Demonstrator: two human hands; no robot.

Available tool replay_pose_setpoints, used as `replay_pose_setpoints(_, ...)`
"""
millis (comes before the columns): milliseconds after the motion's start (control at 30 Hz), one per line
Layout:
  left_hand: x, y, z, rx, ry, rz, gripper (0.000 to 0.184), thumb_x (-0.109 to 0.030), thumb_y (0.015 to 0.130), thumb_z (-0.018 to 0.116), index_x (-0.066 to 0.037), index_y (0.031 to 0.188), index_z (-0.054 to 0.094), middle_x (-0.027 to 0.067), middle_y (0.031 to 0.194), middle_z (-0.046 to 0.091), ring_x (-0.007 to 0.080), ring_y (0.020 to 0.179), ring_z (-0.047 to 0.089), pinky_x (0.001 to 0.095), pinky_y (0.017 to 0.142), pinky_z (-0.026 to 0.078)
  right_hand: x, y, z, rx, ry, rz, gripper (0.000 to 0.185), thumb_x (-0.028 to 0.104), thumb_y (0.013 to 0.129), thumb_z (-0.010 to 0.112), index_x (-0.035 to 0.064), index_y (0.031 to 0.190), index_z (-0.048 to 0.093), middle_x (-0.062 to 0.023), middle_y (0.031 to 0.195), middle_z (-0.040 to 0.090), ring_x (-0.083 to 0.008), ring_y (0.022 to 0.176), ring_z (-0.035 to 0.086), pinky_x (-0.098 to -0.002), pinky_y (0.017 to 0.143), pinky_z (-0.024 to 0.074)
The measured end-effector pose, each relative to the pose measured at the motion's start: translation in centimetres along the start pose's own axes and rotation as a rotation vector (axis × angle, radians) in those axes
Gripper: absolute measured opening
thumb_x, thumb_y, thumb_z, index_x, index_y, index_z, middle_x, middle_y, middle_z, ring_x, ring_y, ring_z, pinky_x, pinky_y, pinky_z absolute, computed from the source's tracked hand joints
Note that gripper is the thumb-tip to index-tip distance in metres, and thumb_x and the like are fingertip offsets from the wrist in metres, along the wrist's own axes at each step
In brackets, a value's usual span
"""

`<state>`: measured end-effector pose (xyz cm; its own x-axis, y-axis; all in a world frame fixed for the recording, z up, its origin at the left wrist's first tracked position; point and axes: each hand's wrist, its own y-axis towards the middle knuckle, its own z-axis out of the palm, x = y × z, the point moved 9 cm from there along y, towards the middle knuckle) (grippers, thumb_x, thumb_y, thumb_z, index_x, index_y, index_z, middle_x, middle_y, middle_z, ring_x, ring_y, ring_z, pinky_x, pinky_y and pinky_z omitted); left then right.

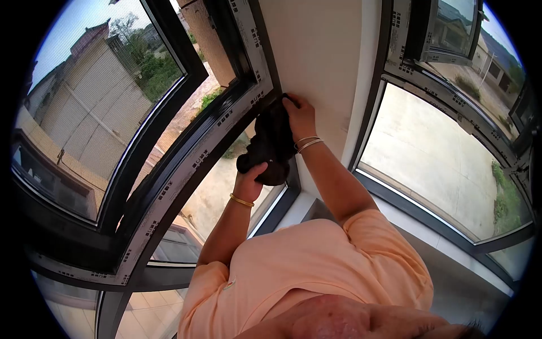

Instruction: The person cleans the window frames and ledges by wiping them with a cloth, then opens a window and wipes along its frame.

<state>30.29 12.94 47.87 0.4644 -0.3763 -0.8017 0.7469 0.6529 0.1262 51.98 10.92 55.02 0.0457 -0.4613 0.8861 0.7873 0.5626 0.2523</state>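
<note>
A bunched black cloth (270, 144) hangs between my two hands, in front of the lower window pane beside the corner of the wall. My left hand (251, 179) grips its lower end, with the thumb over the fabric. Higher up, my right hand (300, 117) is closed on the upper part of the cloth, near the dark window frame (272, 73) and the wall. Some fingers of both hands are hidden behind the cloth.
On the left, a screened window sash (164, 113) stands at an angle to its frame. Printed tape (195, 158) covers the frame. A cream wall (316, 45) separates it from another window (435, 152) on the right, above a white sill (435, 243).
</note>
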Motion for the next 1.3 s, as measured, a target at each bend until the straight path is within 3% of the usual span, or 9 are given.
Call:
replay_pose_setpoints(167, 0.7, 1.1, 0.5, -0.084, 0.014, 0.035, 0.051, 0.002, 0.088, 0.066, -0.004, 0.138, 0.055, 0.0094, 0.131, 0.063, 0.0259, 0.125, 0.058, 0.0425, 0.111, 0.044, -1.6, 2.0, 0.6, -0.037, -0.085, -0.052, 0.034, 0.016, 0.09, 0.072, -0.0052, 0.117, 0.07, -0.0139, 0.108, 0.073, -0.0207, 0.098, 0.067, -0.0332, 0.09, 0.0514)
replay_pose_setpoints(233, 0.8, 1.0, 0.8, -0.158, -0.001, 0.041, 0.05, 0.002, 0.089, 0.065, -0.004, 0.138, 0.055, 0.0102, 0.131, 0.063, 0.0258, 0.125, 0.058, 0.0428, 0.112, 0.043, -1.0, 2.2, 0.9, -0.062, -0.144, -0.076, 0.036, 0.021, 0.089, 0.069, -0.0058, 0.113, 0.071, -0.0243, 0.108, 0.072, -0.0345, 0.103, 0.069, -0.0391, 0.095, 0.0502)
replay_pose_setpoints(367, -0.1, 1.0, 1.6, -0.192, 0.157, 0.066, 0.049, 0.002, 0.089, 0.064, -0.003, 0.137, 0.055, 0.0104, 0.132, 0.062, 0.0256, 0.125, 0.057, 0.0419, 0.112, 0.043, -0.7, 2.2, 1.3, -0.078, -0.148, -0.047, 0.037, 0.022, 0.088, 0.068, -0.0055, 0.114, 0.071, -0.0266, 0.109, 0.071, -0.0388, 0.105, 0.068, -0.0407, 0.096, 0.0497)
replay_pose_setpoints(467, -1.2, 0.7, 3.9, -0.241, 0.082, 0.074, 0.046, 0.0, 0.085, 0.074, 0.0, 0.128, 0.061, 0.0093, 0.124, 0.066, 0.02, 0.113, 0.063, 0.0323, 0.099, 0.051, -0.6, 2.3, 1.3, -0.142, -0.174, -0.051, 0.034, 0.02, 0.087, 0.067, -0.0058, 0.109, 0.072, -0.0276, 0.102, 0.072, -0.0396, 0.099, 0.069, -0.0427, 0.092, 0.0509)
replay_pose_setpoints(600, -2.0, 0.4, 5.3, -0.307, 0.41, 0.074, 0.05, -0.004, 0.081, 0.082, 0.0, 0.126, 0.06, 0.0082, 0.124, 0.064, 0.0183, 0.112, 0.061, 0.0311, 0.098, 0.049, 1.5, 2.5, 1.5, -0.068, -0.292, -0.093, 0.031, 0.021, 0.085, 0.065, -0.0068, 0.097, 0.073, -0.0299, 0.091, 0.07, -0.0431, 0.09, 0.069, -0.0468, 0.087, 0.0515)
replay_pose_setpoints(700, -3.2, 0.6, 7.7, -0.089, 0.797, 0.341, 0.055, -0.004, 0.079, 0.084, -0.002, 0.125, 0.054, 0.006, 0.126, 0.053, 0.0192, 0.114, 0.054, 0.0302, 0.098, 0.046, 2.2, 4.0, 2.2, -0.026, -0.443, -0.177, 0.032, 0.023, 0.083, 0.063, -0.0067, 0.091, 0.073, -0.0312, 0.089, 0.069, -0.0457, 0.089, 0.068, -0.0493, 0.086, 0.0512)
replay_pose_setpoints(900, -5.4, 0.8, 10.0, -0.113, 0.687, 0.213, 0.052, -0.005, 0.08, 0.084, -0.003, 0.124, 0.055, 0.005, 0.117, 0.061, 0.0151, 0.107, 0.058, 0.0298, 0.093, 0.05, 3.8, 5.5, 4.0, 0.064, -0.623, -0.173, 0.034, 0.023, 0.08, 0.06, -0.0082, 0.08, 0.072, -0.0334, 0.086, 0.066, -0.0499, 0.09, 0.065, -0.0519, 0.089, 0.0508)
replay_pose_setpoints(1067, -6.0, 1.2, 10.5, -0.066, 0.541, 0.184, 0.05, -0.007, 0.081, 0.085, -0.004, 0.123, 0.058, 0.0036, 0.113, 0.065, 0.0128, 0.101, 0.061, 0.0278, 0.089, 0.052, 5.9, 5.2, 5.6, 0.165, -0.791, -0.184, 0.037, 0.024, 0.081, 0.062, -0.0103, 0.092, 0.07, -0.0356, 0.101, 0.066, -0.0486, 0.102, 0.064, -0.0506, 0.092, 0.0505)
replay_pose_setpoints(1300, -5.9, 1.3, 9.0, -0.057, 0.553, 0.164, 0.047, -0.009, 0.081, 0.085, -0.004, 0.121, 0.061, 0.0026, 0.11, 0.067, 0.0118, 0.1, 0.062, 0.0274, 0.089, 0.052, 4.0, 4.5, 3.9, -0.031, -0.706, -0.221, 0.033, 0.021, 0.076, 0.063, -0.0062, 0.09, 0.073, -0.0331, 0.097, 0.068, -0.0486, 0.097, 0.065, -0.0498, 0.094, 0.0505)
